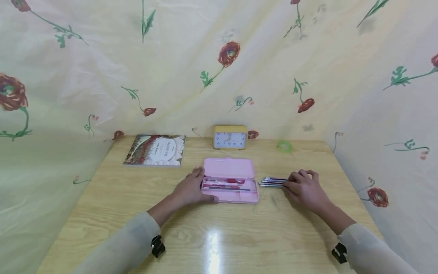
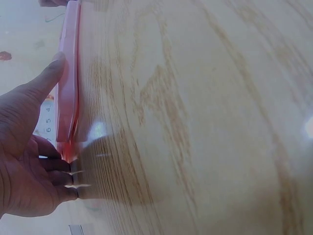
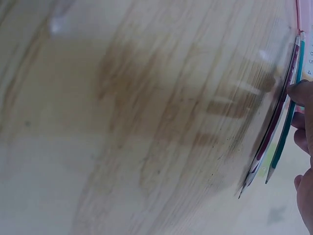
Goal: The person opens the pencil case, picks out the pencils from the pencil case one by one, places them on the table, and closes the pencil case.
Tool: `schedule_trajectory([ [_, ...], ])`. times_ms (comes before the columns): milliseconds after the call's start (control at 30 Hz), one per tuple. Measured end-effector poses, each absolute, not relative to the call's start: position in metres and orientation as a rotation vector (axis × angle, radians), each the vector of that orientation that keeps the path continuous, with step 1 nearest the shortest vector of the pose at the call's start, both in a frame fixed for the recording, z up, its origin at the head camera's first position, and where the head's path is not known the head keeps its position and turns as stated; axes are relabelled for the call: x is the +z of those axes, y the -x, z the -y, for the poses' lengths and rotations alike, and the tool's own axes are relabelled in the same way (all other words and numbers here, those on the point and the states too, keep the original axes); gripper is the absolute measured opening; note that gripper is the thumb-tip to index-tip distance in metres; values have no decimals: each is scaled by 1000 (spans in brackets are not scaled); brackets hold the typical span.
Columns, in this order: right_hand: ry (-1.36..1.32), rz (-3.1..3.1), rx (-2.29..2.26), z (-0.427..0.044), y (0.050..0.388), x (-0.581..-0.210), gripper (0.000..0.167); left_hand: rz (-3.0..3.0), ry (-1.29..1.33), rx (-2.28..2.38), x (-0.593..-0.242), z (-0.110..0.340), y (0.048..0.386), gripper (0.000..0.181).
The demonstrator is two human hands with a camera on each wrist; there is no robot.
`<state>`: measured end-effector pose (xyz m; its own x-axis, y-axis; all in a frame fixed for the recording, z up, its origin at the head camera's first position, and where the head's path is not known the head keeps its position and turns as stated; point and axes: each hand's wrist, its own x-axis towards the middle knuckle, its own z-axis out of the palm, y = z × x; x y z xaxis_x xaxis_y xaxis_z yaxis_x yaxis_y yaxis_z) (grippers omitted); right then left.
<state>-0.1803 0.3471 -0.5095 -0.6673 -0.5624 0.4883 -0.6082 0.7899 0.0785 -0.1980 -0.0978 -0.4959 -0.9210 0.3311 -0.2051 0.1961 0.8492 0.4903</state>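
A pink pencil case lies with its lid folded back on the wooden table. Inside it are a red-capped pen and several other slim writing tools. My left hand holds the case's left end, its thumb along the front side and its fingers at the end. Right of the case, my right hand pinches a small bunch of pencils lying side by side. In the right wrist view, a dark purple pencil and a teal pencil show; the fingers partly hide them.
A yellow clock stands behind the case. At the back left lies a booklet, and at the back right a green roll of tape. Flower-printed cloth hangs along the table's back edge and sides.
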Motion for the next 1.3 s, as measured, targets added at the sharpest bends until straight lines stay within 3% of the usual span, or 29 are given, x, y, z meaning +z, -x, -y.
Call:
schedule_trajectory([
  [700, -846, 2520, 85, -341, 180, -512, 19, -2739, -399, 669, -497, 97, 199, 140],
  [1300, -1047, 2680, 270, -250, 192, -484, 26, -2733, -377, 685, -498, 98, 198, 139],
])
